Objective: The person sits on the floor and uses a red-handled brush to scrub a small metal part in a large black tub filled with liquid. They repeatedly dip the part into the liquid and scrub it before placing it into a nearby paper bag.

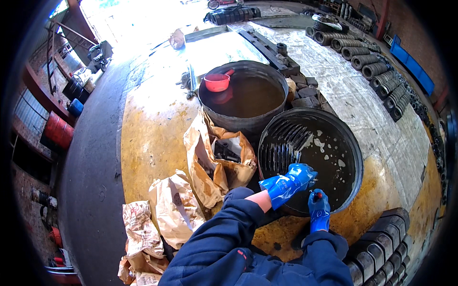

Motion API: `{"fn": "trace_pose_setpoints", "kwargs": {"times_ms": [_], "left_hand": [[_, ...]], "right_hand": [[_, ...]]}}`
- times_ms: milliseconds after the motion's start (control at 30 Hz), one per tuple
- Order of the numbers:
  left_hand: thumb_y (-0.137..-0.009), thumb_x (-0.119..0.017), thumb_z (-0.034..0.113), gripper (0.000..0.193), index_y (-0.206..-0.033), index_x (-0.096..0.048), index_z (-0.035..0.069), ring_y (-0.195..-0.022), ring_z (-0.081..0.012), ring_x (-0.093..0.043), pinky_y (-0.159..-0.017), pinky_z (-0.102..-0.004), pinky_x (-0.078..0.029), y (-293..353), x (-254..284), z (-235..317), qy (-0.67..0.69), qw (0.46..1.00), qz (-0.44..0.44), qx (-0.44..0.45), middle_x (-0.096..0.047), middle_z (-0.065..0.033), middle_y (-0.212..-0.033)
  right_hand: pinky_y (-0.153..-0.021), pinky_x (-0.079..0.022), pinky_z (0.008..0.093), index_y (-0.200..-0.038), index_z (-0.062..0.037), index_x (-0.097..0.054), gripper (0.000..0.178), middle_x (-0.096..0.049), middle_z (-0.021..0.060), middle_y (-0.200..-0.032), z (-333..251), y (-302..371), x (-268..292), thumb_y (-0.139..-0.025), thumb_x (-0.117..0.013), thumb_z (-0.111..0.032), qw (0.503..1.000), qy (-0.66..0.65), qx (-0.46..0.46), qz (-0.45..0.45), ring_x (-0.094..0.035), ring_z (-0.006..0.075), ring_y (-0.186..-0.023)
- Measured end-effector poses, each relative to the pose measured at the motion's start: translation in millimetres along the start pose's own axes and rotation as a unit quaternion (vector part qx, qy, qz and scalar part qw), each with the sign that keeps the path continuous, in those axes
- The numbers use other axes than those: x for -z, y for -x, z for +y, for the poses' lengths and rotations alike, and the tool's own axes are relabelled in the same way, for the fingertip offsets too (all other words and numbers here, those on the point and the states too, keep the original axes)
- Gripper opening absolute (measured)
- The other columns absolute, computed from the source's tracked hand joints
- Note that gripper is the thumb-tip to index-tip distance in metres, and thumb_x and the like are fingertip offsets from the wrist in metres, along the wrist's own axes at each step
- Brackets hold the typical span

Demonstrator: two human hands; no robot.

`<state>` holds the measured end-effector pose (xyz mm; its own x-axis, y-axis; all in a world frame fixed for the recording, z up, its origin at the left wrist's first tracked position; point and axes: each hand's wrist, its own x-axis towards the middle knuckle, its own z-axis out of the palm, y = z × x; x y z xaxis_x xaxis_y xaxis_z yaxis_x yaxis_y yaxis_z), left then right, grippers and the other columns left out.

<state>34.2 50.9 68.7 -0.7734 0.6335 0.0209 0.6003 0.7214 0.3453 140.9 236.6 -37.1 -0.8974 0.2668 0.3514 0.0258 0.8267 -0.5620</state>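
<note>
At left, dark parts (pixel 224 151) are contained in an open paper sack (pixel 199 164). To its right, dark ribbed parts (pixel 282 155) lie in the tub (pixel 358 164), ahead and left of both grips; their slats run roughly away from the body. The left hand (pixel 292 182) is nearer; fingers curled, contents undetermined. Farther right, a small red-ended item (pixel 319 194) is gripped in the right hand (pixel 319 208), over the near rim; its long axis cannot be determined.
</note>
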Motion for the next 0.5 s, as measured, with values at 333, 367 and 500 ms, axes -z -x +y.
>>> {"fn": "trace_pose_setpoints", "kwargs": {"times_ms": [333, 367, 500], "left_hand": [[-0.095, -0.062, 0.044, 0.038, -0.124, -0.068, 0.02, -0.116, -0.0308, -0.065, -0.091, -0.0485, -0.055, -4.6, 4.4, 0.8, -0.017, 1.0, -0.006, -0.002, -0.069, -0.0082, -0.121], [-0.094, -0.061, 0.045, 0.038, -0.122, -0.069, 0.02, -0.111, -0.0314, -0.067, -0.088, -0.0494, -0.056, -4.5, 5.5, 0.3, -0.005, 1.0, -0.01, 0.012, -0.07, -0.009, -0.117], [-0.091, -0.065, 0.036, 0.024, -0.101, -0.077, 0.018, -0.089, -0.0316, -0.072, -0.072, -0.0476, -0.058, -18.0, 16.2, -1.9, -0.034, 0.999, -0.01, 0.015, -0.074, -0.0086, -0.097]], "right_hand": [[-0.076, -0.058, 0.0437, -0.103, -0.0141, -0.071, 0.019, -0.072, 0.0165, -0.095, 15.5, -8.9, -5.6, -0.088, -0.076, -0.024, 0.998, -0.009, 0.012, -0.055, -0.071, 0.0366, -0.085], [-0.077, -0.058, 0.0435, -0.102, -0.0134, -0.071, 0.017, -0.072, 0.0168, -0.095, 16.5, -9.8, -9.1, -0.088, -0.075, -0.023, 0.997, -0.014, 0.021, -0.07, -0.071, 0.0366, -0.085], [-0.079, -0.055, 0.0325, -0.097, -0.005, -0.072, 0.007, -0.074, 0.0101, -0.09, 48.1, -7.4, -22.4, -0.093, -0.069, -0.01, 0.975, -0.214, 0.014, -0.055, -0.071, 0.0192, -0.086]]}}
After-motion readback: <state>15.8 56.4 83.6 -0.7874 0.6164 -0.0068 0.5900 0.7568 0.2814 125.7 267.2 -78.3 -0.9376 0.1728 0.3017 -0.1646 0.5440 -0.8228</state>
